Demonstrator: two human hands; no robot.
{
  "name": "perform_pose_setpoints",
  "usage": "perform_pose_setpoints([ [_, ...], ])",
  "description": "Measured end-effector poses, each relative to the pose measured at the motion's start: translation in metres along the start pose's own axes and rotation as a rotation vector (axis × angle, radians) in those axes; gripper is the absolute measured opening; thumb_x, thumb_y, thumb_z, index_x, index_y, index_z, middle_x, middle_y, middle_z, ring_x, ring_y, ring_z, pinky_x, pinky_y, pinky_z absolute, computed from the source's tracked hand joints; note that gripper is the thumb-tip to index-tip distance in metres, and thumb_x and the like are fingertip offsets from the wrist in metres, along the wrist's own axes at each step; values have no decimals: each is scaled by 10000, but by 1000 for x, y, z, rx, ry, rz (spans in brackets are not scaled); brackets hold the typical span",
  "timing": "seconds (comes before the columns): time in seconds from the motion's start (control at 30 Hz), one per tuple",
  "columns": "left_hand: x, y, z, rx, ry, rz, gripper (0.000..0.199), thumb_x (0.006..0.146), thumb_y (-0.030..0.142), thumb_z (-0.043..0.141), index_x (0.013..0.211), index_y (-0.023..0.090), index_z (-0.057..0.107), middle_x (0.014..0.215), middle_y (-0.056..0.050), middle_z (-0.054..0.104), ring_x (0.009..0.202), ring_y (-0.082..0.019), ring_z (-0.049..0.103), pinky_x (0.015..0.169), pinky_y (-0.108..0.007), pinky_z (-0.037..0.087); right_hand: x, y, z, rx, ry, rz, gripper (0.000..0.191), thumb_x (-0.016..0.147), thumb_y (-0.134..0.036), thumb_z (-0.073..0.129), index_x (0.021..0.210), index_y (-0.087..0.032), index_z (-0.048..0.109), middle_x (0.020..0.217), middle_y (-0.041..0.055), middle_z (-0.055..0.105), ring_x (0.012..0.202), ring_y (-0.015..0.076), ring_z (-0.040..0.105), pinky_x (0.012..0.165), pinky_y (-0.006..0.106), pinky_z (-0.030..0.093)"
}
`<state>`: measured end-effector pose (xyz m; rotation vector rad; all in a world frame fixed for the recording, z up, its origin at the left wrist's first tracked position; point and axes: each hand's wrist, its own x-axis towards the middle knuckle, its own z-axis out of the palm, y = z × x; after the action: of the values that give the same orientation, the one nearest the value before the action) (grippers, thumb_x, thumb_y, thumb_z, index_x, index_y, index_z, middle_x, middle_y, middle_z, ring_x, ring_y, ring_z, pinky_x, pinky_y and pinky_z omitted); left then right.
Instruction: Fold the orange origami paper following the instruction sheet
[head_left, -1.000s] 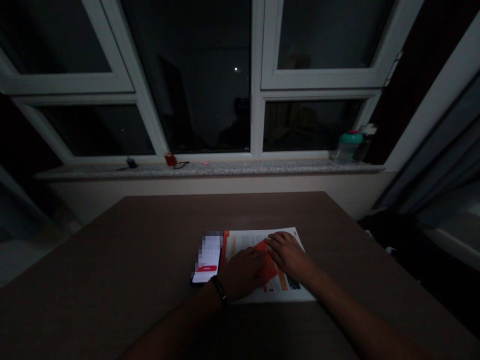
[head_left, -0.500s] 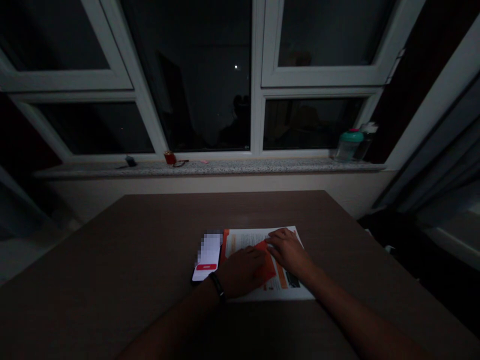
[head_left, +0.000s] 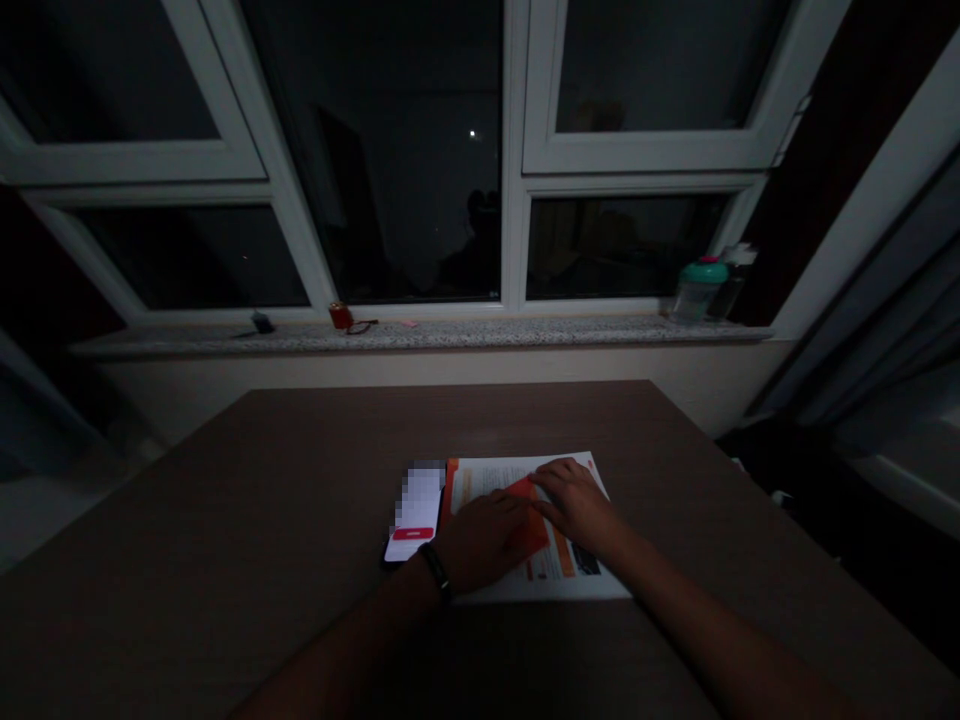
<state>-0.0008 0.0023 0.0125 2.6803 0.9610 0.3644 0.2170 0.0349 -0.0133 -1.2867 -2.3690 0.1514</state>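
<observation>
A folded piece of red paper (head_left: pixel 537 532) lies on a printed white and orange booklet page (head_left: pixel 540 592). My left hand (head_left: pixel 480 540), with a dark band on its wrist, rests palm down over the left part of the red paper, its fingers stretched out and covering much of it. From the other side my right hand (head_left: pixel 576 500) touches the paper's upper right edge with its fingertips; its thumb stands apart from the index finger. The underside of both hands is hidden. Beside my left hand lies a phone (head_left: pixel 417 508) with a lit screen.
All this rests on a brown wooden table (head_left: pixel 300 480). Behind it runs a stone windowsill (head_left: pixel 465 332) holding a small red jar (head_left: pixel 340 316), a small dark bottle (head_left: pixel 262 322) and a teal-lidded bottle (head_left: pixel 697 290). Dark windows stand above. The room is dim.
My right hand has shifted very slightly along the red paper's edge, and the paper has moved a touch to the left. My left hand stays almost in place.
</observation>
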Motion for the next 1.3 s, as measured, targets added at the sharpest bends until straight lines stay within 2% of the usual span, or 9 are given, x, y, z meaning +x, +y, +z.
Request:
perform_pose_setpoints([
  [0.1, 0, -1, 0, -16, 3, -4, 317, 901, 256, 571, 1207, 201, 510, 1263, -88, 584, 1184, -259, 520, 1006, -405, 419, 1, 1, -1, 38, -13, -37, 319, 894, -273, 628, 1209, -219, 635, 1157, 89, 647, 1119, 250, 519, 968, 398, 415],
  [0.23, 0, -1, 0, -29, 26, 1, 319, 919, 299, 565, 1214, 197, 505, 1270, -97, 581, 1198, -267, 511, 1011, -413, 417, -2, 4, -2, 61, -43, -71, 393, 857, -251, 663, 1245, -234, 606, 1205, 79, 625, 1151, 254, 501, 990, 407, 396],
  [0.47, 0, 0, -2, -13, -8, -23, 306, 901, 289, 586, 1184, 196, 516, 1251, -93, 587, 1184, -268, 519, 1002, -411, 426, -3, 1, -7, 62, -88, -34, 434, 837, -225, 673, 1262, -225, 585, 1218, 83, 618, 1162, 261, 494, 988, 409, 394],
  [0.67, -1, -1, 0, -8, 23, -7, 256, 937, 315, 540, 1154, 181, 526, 1257, -102, 582, 1187, -266, 520, 1011, -418, 429, -8, -1, -18, 119, -155, -54, 564, 813, -280, 695, 1347, -233, 522, 1302, 99, 576, 1211, 278, 470, 1017, 417, 380],
  [0.9, -2, -4, 3, 7, 23, -2, 308, 913, 291, 574, 1199, 189, 517, 1338, -105, 542, 1229, -275, 500, 1037, -438, 414, -11, 0, -28, 177, -207, -92, 687, 750, -349, 763, 1372, -216, 504, 1319, 112, 557, 1226, 287, 460, 1047, 423, 368],
  [0.97, -2, -5, 4, 5, 19, -9, 300, 904, 280, 586, 1184, 190, 528, 1323, -100, 552, 1221, -272, 503, 1029, -432, 419, -11, 0, -28, 180, -206, -112, 635, 756, -358, 759, 1334, -218, 534, 1293, 105, 572, 1212, 282, 470, 1041, 422, 373],
  [1.17, 0, -4, 6, 11, 16, -61, 437, 879, 285, 630, 1285, 210, 486, 1374, -101, 517, 1273, -280, 457, 1068, -452, 380, -9, 2, -24, 141, -103, -135, 241, 918, -291, 585, 1142, -231, 648, 1187, 82, 624, 1129, 247, 514, 983, 394, 401],
  [1.3, 1, -4, 8, 8, 31, -61, 444, 872, 299, 643, 1281, 199, 502, 1364, -105, 527, 1259, -289, 462, 1066, -451, 381, -9, 1, -20, 138, -70, -110, 177, 915, -292, 605, 1068, -227, 666, 1128, 68, 641, 1090, 240, 526, 957, 379, 407],
])
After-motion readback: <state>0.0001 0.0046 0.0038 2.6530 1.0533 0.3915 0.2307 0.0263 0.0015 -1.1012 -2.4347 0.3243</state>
